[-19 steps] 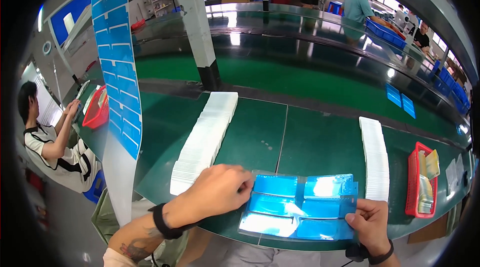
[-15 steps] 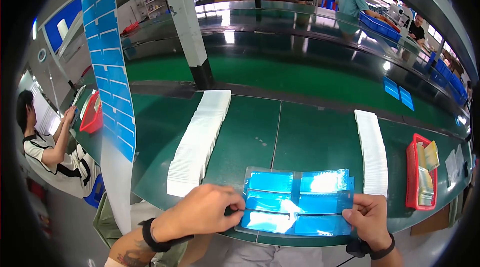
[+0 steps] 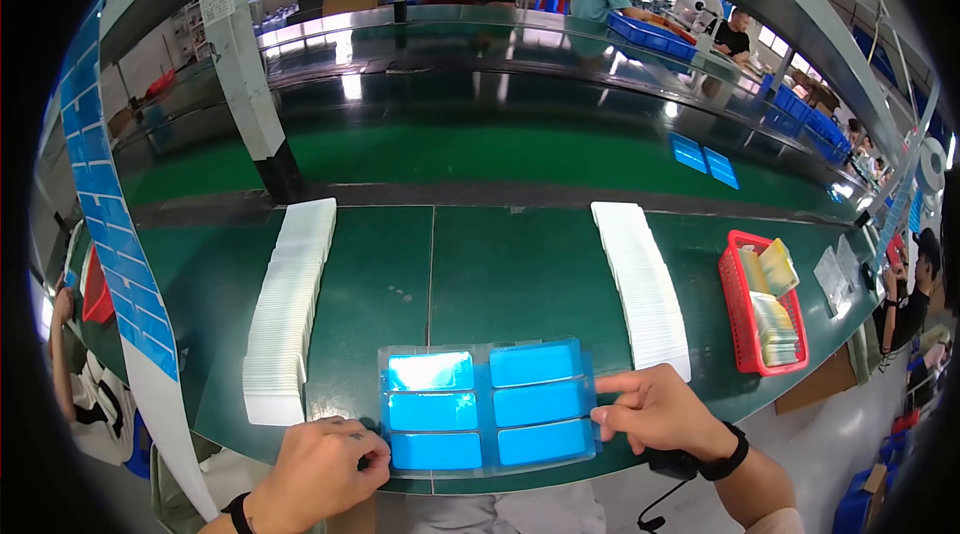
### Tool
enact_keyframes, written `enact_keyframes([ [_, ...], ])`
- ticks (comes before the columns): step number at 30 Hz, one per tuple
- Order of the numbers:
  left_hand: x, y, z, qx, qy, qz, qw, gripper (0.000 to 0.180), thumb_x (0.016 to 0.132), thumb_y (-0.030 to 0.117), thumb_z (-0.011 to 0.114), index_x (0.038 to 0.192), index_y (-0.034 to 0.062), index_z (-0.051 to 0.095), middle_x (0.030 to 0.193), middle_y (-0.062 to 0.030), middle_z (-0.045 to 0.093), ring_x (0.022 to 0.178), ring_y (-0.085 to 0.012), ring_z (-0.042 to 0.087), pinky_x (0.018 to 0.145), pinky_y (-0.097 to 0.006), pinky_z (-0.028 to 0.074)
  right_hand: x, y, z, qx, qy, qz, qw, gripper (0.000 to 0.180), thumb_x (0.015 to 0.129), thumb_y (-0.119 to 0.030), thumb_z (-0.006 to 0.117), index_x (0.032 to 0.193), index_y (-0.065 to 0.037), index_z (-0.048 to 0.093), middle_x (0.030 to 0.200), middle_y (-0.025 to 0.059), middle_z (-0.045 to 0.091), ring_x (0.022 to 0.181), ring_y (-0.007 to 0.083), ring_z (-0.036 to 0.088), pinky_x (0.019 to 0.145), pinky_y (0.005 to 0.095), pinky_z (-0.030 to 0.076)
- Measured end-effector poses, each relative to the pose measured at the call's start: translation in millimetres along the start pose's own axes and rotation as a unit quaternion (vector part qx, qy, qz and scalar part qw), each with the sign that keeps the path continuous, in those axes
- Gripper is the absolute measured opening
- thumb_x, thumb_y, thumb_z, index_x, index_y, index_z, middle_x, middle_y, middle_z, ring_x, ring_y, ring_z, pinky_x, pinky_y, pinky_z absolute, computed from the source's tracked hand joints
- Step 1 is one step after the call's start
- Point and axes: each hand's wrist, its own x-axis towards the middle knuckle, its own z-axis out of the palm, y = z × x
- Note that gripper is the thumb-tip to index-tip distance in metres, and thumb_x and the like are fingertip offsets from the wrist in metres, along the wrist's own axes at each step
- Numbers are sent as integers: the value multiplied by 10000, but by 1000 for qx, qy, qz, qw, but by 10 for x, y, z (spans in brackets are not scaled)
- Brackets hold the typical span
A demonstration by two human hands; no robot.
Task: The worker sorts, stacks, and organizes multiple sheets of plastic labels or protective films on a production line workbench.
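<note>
In front of me at the table's near edge is a clear plastic sheet with several shiny blue rectangular panels in two columns. At its lower left edge, the curled fingers of my left hand are pinched together on the border. Along the right edge, my right hand grips the sheet between thumb and index finger, the index finger pointing left. A long fanned row of white cards lies beyond my left hand. Another such row of white cards runs above my right hand.
A red basket with yellowish and pale cards stands right. A strip of blue labels hangs at left. Beyond the green table a conveyor belt carries blue pieces. A grey post rises at the back left. People work around.
The view has swung right, so the scene sits further left. My left hand has slid down the sheet's left edge to its lower part. My right hand stays at the right edge.
</note>
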Motion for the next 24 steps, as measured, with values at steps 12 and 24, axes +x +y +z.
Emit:
enact_keyframes([
  [12, -32, 105, 139, 13, 75, -17, 997, 65, 659, 48, 725, 723, 49, 714, 706, -89, 686, 686, -287, 677, 640, -368, 552, 304, -212, 4, -408, 129, -324, 844, 109, 807, -137, 678, 831, -33, 698, 762, 107, 694, 636, 318, 653, 610, 390, 526],
  [24, -52, 92, 135, -11, 73, -41, 996, 69, 657, 49, 722, 725, 48, 716, 698, -93, 688, 674, -287, 676, 647, -362, 553, 412, 117, -5, -374, 146, -301, 865, 129, 815, -120, 637, 763, -16, 693, 686, 144, 665, 612, 338, 650, 583, 410, 522],
])
